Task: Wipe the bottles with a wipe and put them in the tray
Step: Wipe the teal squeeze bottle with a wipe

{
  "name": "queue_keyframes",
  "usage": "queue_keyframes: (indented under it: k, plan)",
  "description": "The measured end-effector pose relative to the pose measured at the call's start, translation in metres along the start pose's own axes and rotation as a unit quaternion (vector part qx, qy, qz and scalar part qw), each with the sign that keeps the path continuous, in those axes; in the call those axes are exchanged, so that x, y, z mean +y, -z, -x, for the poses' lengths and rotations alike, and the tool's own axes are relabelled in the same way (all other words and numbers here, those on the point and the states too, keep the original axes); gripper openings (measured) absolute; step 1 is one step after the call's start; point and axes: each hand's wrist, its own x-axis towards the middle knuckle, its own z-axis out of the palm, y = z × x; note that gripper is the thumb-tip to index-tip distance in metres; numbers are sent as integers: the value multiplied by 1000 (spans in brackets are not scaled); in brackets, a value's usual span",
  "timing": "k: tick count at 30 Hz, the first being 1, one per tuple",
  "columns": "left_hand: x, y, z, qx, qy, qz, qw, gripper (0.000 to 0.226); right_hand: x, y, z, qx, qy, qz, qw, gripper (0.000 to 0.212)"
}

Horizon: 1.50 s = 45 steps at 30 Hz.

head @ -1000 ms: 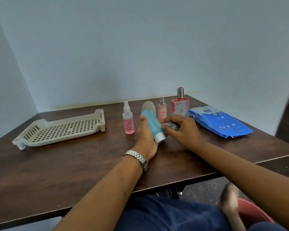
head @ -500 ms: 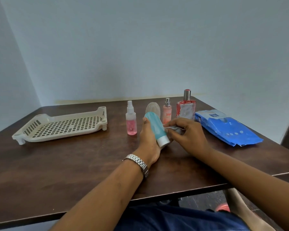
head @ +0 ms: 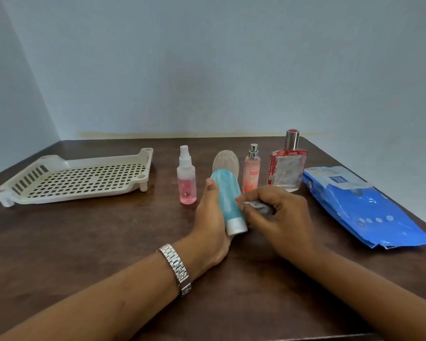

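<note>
The teal bottle (head: pixel 228 200) is being held tilted above the table (head: pixel 84 242), with its white cap toward the person. It is being gripped by the left hand (head: pixel 210 225), whose thumb and fingers are curled round it. A crumpled wipe (head: pixel 258 206) is being pinched in the curled fingers of the right hand (head: pixel 280 217) at the teal bottle's right side. Whether it is touching cannot be told.

Just behind the teal bottle a clear oval bottle (head: pixel 226 162) is standing. To its left a pink spray bottle (head: pixel 187 183) is standing. To its right are a peach spray bottle (head: pixel 251 172) and, farther right, a red perfume bottle (head: pixel 287 168).

The tray (head: pixel 71 178) is lying well left of the teal bottle, and the blue wipes pack (head: pixel 364 207) well right.
</note>
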Motion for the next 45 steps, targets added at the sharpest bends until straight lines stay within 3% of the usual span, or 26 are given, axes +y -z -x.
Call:
queue_keyframes:
  k: [14, 27, 45]
  plan:
    - [5, -4, 11, -11, 15, 23, 1000, 55, -9, 5, 3, 5, -51, 11, 999, 14]
    - [8, -3, 17, -39, 13, 13, 999, 48, -10, 5, -2, 10, -82, -55, 995, 8]
    - [5, 4, 7, 0, -30, -32, 999, 48, -11, 9, -4, -20, -17, -18, 1000, 10]
